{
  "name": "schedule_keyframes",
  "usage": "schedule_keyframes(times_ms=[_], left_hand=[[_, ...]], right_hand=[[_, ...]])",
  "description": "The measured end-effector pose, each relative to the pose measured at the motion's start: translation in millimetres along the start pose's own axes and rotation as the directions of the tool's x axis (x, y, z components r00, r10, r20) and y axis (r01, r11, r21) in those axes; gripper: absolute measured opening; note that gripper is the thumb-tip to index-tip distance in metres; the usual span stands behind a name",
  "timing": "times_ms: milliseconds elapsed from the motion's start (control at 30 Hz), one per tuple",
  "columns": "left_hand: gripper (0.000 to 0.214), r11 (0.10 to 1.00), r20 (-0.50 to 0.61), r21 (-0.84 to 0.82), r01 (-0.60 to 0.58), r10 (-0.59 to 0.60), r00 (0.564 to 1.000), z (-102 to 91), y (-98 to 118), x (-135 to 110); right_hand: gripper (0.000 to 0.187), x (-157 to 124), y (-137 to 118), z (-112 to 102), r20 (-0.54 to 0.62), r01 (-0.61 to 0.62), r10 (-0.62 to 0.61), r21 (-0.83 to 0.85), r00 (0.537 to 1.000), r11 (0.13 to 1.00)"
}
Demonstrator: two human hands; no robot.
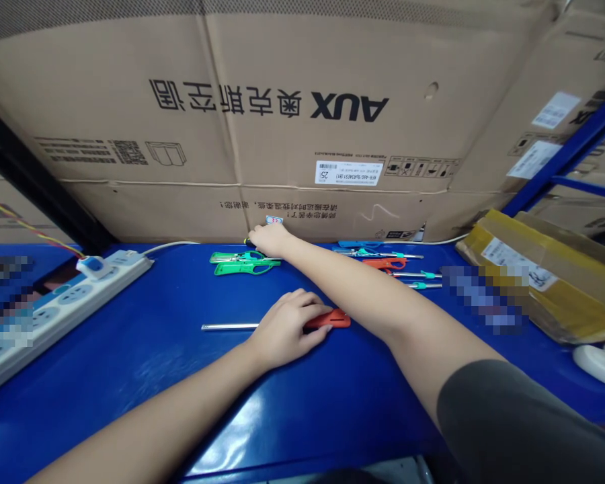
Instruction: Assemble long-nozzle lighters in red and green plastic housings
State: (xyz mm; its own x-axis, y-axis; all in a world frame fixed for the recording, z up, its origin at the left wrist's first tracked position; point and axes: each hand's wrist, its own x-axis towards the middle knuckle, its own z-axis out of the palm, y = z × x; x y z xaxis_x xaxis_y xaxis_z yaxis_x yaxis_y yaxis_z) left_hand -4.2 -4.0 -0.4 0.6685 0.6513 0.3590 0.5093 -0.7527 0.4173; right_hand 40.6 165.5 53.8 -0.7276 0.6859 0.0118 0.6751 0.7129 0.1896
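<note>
My left hand (pixel 288 326) lies over a red-handled tool (pixel 333 318) on the blue table (pixel 171 349), fingers curled on the handle; its metal shaft (pixel 229 327) sticks out to the left. My right hand (pixel 271 240) reaches to the back of the table, closed around something small with a yellow-black tip that I cannot make out. It is right beside two green-handled tools (pixel 242 262) that lie flat. More tools with blue, red and teal handles (pixel 390 265) lie to the right of my right forearm.
A large AUX cardboard box (pixel 262 121) walls off the back of the table. A white power strip (pixel 65 302) lies at the left. A taped brown parcel (pixel 544 275) and a white object (pixel 602 359) sit at the right.
</note>
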Motion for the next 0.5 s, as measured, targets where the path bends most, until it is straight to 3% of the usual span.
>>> schedule_keyframes(times_ms=[133, 267, 433, 467, 500], left_hand=[[0.029, 1.000, -0.002, 0.004, -0.002, 0.002, 1.000, 1.0, -1.0, 0.2], [0.028, 1.000, 0.004, 0.006, -0.015, 0.015, 1.000, 1.0, -2.4, -0.3], [0.027, 0.999, 0.046, -0.017, -0.051, 0.052, 0.998, 0.3, 2.8, 0.6], [0.027, 0.998, 0.058, -0.023, -0.061, 0.062, 0.996, 0.9, 4.7, 0.9], [0.028, 0.997, 0.066, -0.024, -0.069, 0.071, 0.995, 1.9, 6.5, 1.2]], right_hand=[[0.039, -2.3, -0.4, -2.9, -0.033, -0.002, 0.002, 0.013, 0.999, 1.000], [0.035, -29.3, 6.0, -17.6, -0.184, -0.009, 0.023, 0.079, 0.983, 0.997], [0.031, -118.1, 26.8, -35.5, -0.354, -0.003, 0.091, 0.241, 0.931, 0.970], [0.030, -141.2, 31.4, -34.9, -0.395, -0.001, 0.125, 0.300, 0.910, 0.954], [0.031, -164.5, 35.9, -32.7, -0.464, 0.038, 0.204, 0.460, 0.862, 0.887]])
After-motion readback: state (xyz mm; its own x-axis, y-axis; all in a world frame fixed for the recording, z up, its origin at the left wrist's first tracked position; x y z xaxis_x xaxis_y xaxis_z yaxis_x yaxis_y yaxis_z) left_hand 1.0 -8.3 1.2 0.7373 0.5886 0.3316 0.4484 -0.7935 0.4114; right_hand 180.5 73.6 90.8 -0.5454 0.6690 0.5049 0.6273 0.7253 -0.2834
